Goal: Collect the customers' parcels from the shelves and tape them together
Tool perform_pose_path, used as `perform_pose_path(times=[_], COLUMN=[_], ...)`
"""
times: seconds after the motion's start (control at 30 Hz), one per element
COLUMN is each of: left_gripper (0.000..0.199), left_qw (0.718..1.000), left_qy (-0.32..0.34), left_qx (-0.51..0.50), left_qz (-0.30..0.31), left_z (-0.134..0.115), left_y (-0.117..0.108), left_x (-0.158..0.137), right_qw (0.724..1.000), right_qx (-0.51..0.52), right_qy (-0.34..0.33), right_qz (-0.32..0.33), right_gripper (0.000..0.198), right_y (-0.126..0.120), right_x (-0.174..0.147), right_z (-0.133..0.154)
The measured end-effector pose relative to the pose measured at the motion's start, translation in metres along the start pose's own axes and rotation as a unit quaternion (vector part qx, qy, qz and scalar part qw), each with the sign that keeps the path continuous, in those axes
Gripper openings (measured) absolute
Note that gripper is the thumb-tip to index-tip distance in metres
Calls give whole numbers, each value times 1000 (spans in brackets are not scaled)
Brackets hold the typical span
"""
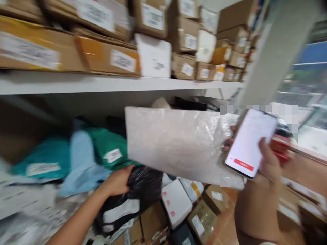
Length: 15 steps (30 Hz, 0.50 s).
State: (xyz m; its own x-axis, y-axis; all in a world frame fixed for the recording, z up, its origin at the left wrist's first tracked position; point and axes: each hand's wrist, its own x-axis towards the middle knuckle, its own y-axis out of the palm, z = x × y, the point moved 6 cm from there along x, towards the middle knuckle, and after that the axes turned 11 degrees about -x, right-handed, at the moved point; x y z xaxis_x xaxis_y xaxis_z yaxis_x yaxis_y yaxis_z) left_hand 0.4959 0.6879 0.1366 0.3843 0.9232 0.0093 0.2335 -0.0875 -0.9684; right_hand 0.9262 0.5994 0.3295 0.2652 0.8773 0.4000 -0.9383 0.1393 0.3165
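By a shelf point(114, 85) of cartons point(155, 18) near a window point(313, 76), left fingers point(129, 170) grip a black bag point(145, 185), right fingers point(267, 152) a phone point(246, 143).

Beneath the white shelf point(122, 85), a dark gap at the frame's left lies open above the teal bag point(48, 156) and green bag point(107, 141). At centre, the flat white package point(173, 143) blocks the way in, leaving a narrow slot above. The black bag point(146, 180) crowds the left hand point(119, 180); a pillar point(278, 51) bars the upper right.
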Motion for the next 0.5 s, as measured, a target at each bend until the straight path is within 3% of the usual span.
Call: perform_pose_path(times=[0.1,0.2,0.3,0.4,0.43,0.5], left_gripper=[68,67,63,44,42,48], left_qw=[989,971,968,970,969,958], left_qy=[93,177,226,202,179,120], left_qx=[111,145,63,-66,-114,-227], left_qz=[13,64,90,115,124,127], left_z=[-56,-136,-237,-340,-373,-441], left_y=[23,60,103,164,188,237], left_x=[-1,-6,-11,-9,-8,-6], right_qw=[996,991,978,951,945,940], right_qx=[-1,-9,-60,-152,-187,-276], right_qy=[84,107,98,71,62,42], right_qz=[-14,-80,-175,-261,-262,-197], right_gripper=[62,65,60,51,48,44], right_y=[-82,-166,-244,-313,-330,-350], right_x=[-39,-107,-195,-282,-307,-347], right_z=[2,12,28,47,53,60])
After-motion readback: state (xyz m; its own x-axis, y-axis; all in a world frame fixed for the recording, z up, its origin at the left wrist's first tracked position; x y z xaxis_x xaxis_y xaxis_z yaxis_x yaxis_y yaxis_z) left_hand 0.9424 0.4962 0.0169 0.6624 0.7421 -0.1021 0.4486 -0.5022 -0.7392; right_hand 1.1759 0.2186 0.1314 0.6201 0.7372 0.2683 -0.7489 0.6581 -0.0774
